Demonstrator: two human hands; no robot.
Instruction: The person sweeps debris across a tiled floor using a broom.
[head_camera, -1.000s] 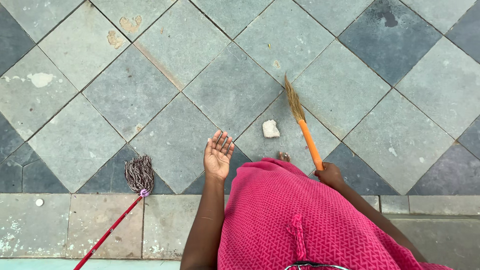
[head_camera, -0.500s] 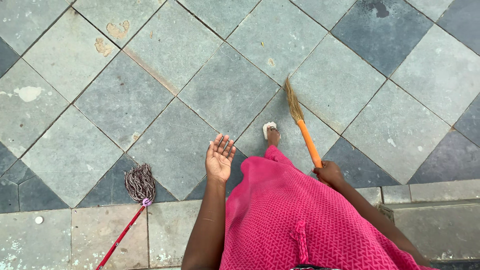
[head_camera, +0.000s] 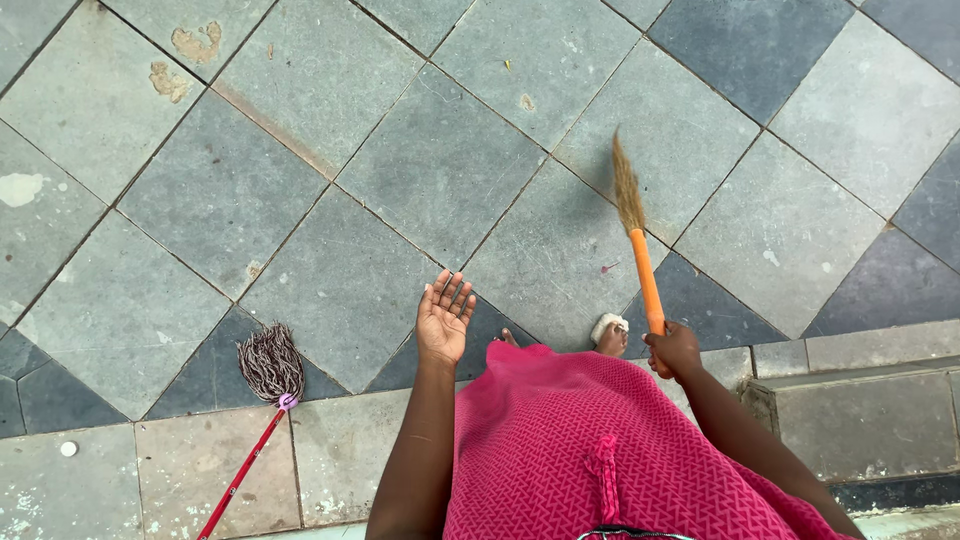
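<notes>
My right hand (head_camera: 675, 350) grips the orange handle of a short broom (head_camera: 645, 275); its brown bristles point away from me over the grey floor tiles (head_camera: 440, 160). My left hand (head_camera: 442, 318) is held out palm up, fingers apart, holding nothing. A pink dress (head_camera: 590, 450) fills the lower middle of the view. A foot in a white sandal (head_camera: 608, 332) shows at its front hem, just left of the broom handle.
A string mop (head_camera: 272, 365) with a red handle lies on the floor at the lower left. A stone step (head_camera: 870, 415) runs along the lower right. Diagonal grey and dark tiles cover the ground ahead.
The view has shifted forward over the tiles. The broom has swung right and stands more upright. The white-sandalled foot is now near my right hand. My left hand stays open.
</notes>
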